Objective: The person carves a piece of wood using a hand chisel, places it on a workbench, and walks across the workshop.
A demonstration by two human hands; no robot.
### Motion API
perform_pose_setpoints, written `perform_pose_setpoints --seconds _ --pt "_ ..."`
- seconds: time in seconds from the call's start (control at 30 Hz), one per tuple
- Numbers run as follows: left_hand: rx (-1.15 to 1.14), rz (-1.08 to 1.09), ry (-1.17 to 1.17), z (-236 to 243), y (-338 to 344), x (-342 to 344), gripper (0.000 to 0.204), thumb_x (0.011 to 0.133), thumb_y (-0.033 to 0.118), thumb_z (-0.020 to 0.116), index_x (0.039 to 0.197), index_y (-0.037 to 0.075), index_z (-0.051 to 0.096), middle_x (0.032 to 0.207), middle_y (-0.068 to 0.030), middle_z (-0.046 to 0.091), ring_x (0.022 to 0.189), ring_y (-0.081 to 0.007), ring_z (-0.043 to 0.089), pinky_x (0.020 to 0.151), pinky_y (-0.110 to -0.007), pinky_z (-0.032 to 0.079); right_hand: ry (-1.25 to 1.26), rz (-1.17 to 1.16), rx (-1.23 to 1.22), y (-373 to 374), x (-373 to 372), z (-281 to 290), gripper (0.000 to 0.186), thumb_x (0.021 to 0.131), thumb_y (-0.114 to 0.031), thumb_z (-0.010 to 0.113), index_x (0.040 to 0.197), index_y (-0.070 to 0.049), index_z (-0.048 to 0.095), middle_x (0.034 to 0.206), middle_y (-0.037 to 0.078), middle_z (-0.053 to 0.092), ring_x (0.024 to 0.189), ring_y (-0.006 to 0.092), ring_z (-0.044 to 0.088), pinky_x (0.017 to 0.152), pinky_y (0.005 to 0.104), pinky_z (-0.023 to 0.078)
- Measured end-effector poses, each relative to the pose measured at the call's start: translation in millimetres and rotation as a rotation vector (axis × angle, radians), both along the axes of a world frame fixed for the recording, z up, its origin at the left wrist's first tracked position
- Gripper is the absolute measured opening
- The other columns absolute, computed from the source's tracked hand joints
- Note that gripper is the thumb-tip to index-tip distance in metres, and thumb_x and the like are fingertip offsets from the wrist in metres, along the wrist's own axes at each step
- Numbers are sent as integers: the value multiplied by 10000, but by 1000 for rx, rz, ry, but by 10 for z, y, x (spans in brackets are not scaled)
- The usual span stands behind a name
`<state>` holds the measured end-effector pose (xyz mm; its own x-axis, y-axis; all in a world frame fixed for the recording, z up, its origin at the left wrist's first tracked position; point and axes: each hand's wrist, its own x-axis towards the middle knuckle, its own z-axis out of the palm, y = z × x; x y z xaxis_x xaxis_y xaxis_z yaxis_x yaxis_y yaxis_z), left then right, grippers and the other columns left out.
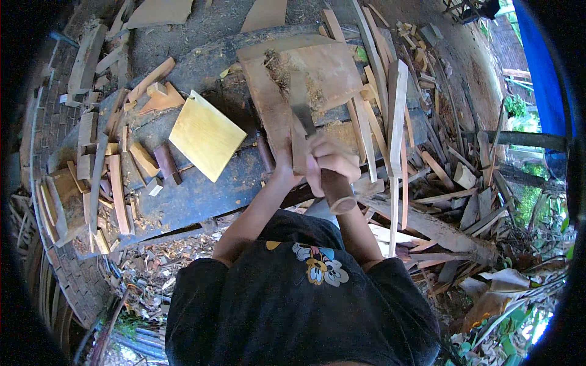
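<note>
My right hand (331,158) is closed round the thick wooden handle (337,190) of what looks like a cleaver-like blade (301,107), blurred and pointing away from me. My left hand (289,169) grips a narrow piece of wood (298,146) just left of it, with some fingers hidden behind the wood. Both hands are at the near end of a thick brown board (326,67), which has shavings (278,67) on top and lies on the dark worn bench (204,201).
A pale yellow square board (206,134) lies left of my hands, among offcuts and short blocks (115,194). Long strips (397,110) lie along the bench's right. Scrap wood (452,226) is piled beside it on the ground, and a blue tarp (537,73) hangs at far right.
</note>
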<state>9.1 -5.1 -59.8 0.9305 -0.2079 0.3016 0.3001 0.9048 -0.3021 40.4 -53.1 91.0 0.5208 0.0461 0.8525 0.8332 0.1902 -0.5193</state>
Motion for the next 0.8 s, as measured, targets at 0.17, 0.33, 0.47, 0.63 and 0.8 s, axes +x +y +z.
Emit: perform_pose_setpoints --seconds 0.17,0.33,0.47,0.63,0.8 --pt "965 -204 918 957 47 33 449 850 456 255 1066 102 428 921 -68 521 807 -196 539 680 -337 469 136 -66 -157 -55 359 -95 156 576 40 579 579 -43 446 577 73 479 499 221 490 491 280 422" --pt "902 63 702 623 17 29 443 842 425 308 1168 128 351 1100 -55 439 1003 -198 451 825 -358 402 -51 13 -164 -47 153 -135 140 620 64 547 575 -24 448 579 77 487 538 215 516 533 307 446" --pt "872 -167 848 1060 43 67 448 866 421 226 1149 108 379 1045 -57 486 950 -193 495 795 -346 425 152 -188 -263 -10 448 -222 156 592 75 563 557 -19 443 577 89 483 519 215 499 498 276 421" --pt "940 12 810 934 23 29 501 854 461 186 1168 111 359 1058 -76 479 969 -213 486 798 -359 423 58 4 -67 -75 207 -124 162 568 70 581 566 -43 465 547 60 486 479 215 497 494 304 421" --pt "834 -179 787 819 100 36 481 840 480 248 1132 129 402 1023 -70 506 937 -211 504 777 -368 435 165 -165 -177 36 346 86 174 556 66 602 602 -27 462 553 67 471 491 203 500 488 284 426"
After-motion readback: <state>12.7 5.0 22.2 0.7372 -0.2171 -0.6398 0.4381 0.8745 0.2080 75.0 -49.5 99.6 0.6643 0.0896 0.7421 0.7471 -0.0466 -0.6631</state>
